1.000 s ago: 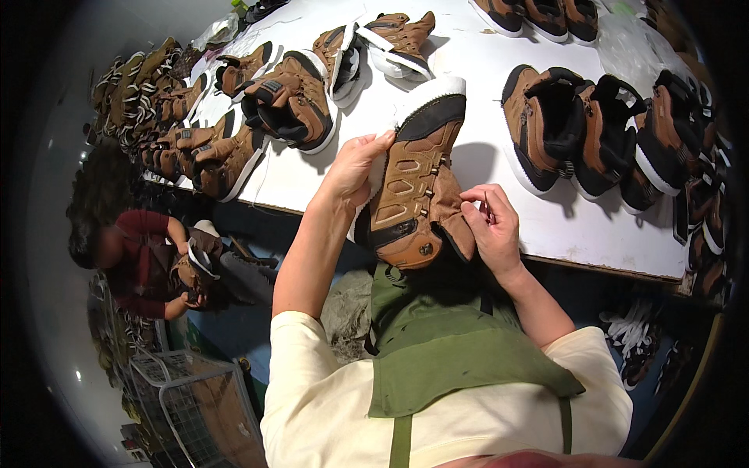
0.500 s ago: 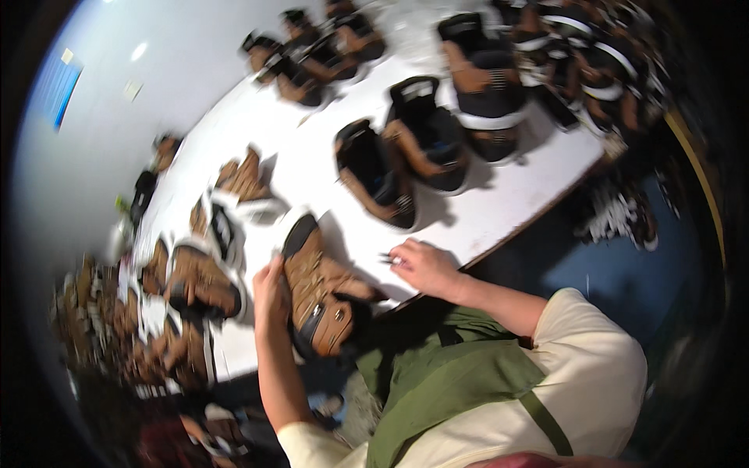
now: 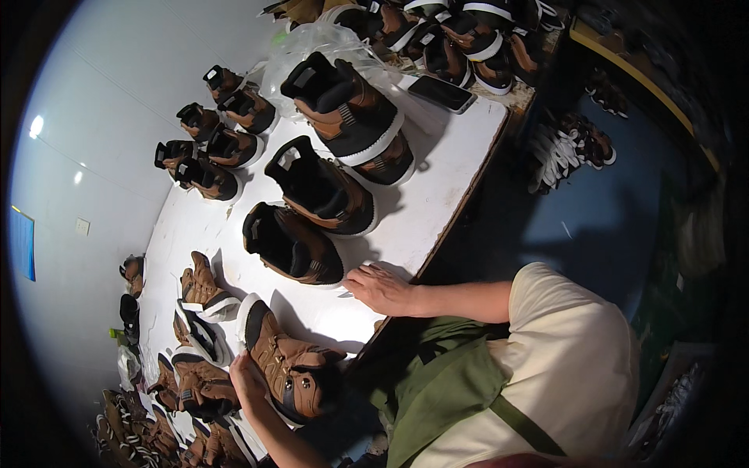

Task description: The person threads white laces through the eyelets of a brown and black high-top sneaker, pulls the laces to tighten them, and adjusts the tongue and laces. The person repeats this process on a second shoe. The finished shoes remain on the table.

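Brown shoe (image 3: 275, 349): toe far left, long axis running near right to far left

Position: over the near left part of the white surface (image 3: 331, 320). Black toe cap points far and slightly left; heel end lies near and right. Whether the sole bears on the surface: cannot tell.

Grip, left hand (image 3: 248, 378): clamped on the left side of the shoe, along its white sole.
Grip, right hand (image 3: 382, 290): fingers curled, just beside the nearest of the black-and-brown shoes (image 3: 316, 261); cannot tell whether they pinch anything.

Counts:
- Shoe in the left hand: 1.
- Black-and-brown shoes farther right: 4. Two side by side, then one resting on another.
- Far-side shoes (image 3: 234, 147): 6 visible, clustered.
- Phone (image 3: 442, 93): 1, dark screen, toward the far right edge.
- Clear plastic bag (image 3: 331, 37): beyond the stacked two.
- Left-side brown shoes (image 3: 201, 382): several, overlapping; exact count unclear.
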A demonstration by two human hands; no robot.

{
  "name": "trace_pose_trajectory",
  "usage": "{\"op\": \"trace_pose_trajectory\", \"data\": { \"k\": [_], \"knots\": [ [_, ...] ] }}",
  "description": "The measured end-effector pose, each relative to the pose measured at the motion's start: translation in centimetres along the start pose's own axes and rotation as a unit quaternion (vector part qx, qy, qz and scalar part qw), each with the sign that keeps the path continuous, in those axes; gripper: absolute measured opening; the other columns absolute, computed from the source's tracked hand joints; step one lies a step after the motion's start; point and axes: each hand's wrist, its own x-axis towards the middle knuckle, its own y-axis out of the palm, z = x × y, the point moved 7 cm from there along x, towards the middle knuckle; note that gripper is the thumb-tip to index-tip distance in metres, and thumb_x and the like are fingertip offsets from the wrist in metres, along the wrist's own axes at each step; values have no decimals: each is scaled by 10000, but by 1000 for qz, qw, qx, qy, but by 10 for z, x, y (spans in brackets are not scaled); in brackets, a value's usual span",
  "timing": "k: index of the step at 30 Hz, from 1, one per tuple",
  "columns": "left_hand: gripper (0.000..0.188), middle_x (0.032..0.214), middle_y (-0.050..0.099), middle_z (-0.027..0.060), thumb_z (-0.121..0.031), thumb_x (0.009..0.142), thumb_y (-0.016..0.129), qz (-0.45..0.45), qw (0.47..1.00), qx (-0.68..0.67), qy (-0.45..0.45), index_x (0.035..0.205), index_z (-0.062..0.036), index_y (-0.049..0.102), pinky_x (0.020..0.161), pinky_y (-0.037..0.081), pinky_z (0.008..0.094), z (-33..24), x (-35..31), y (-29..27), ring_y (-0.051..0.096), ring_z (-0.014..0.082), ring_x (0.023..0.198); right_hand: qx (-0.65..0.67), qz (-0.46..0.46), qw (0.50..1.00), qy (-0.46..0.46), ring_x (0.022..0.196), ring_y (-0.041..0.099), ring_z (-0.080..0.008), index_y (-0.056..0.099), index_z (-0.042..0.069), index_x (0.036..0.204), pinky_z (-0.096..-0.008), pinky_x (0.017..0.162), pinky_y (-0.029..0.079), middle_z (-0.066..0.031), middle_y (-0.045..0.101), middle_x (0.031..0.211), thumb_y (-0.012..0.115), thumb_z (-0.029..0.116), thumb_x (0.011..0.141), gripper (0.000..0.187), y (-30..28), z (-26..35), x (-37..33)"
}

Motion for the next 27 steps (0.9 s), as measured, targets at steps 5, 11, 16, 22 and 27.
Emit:
{"op": "trace_pose_trajectory", "data": {
  "k": [5,11,16,22,27],
  "knots": [
    [109,707,521,-30,-153,896,569,-6,1000,16,1,809,-89,562,565,378,247,3,-4,-14,496,97,618,36,-87,995,-33,864,611,-248,656,26,888,-371,795,492,-87,611,919,615,31,780,116,-52,-6,-2],
    [176,877,621,31,-186,858,607,-72,996,-4,57,951,-38,626,773,446,296,12,-22,-45,574,147,818,2,-320,944,82,849,647,-287,647,30,955,-349,750,523,-132,654,917,685,3,780,181,-172,-136,16],
    [373,945,652,44,-291,876,636,-113,985,125,47,1039,41,678,769,418,286,3,-22,-8,550,139,840,-253,-124,921,268,1049,572,-380,579,-32,1141,-431,898,480,-213,573,1130,691,157,781,422,-209,-243,19],
    [326,950,634,53,-244,897,630,-88,989,114,17,1031,51,667,800,406,278,-11,-37,9,542,140,879,-386,-92,881,257,1059,566,-394,632,-32,1069,-477,899,483,-223,602,1112,616,84,805,288,-213,-324,24],
    [333,902,628,42,-265,907,633,-81,989,121,0,1064,27,658,744,403,257,-6,-38,1,530,117,817,-384,-61,843,371,1074,584,-401,624,38,1159,-472,891,492,-220,613,1160,524,211,907,322,-224,-315,25]
  ]
}}
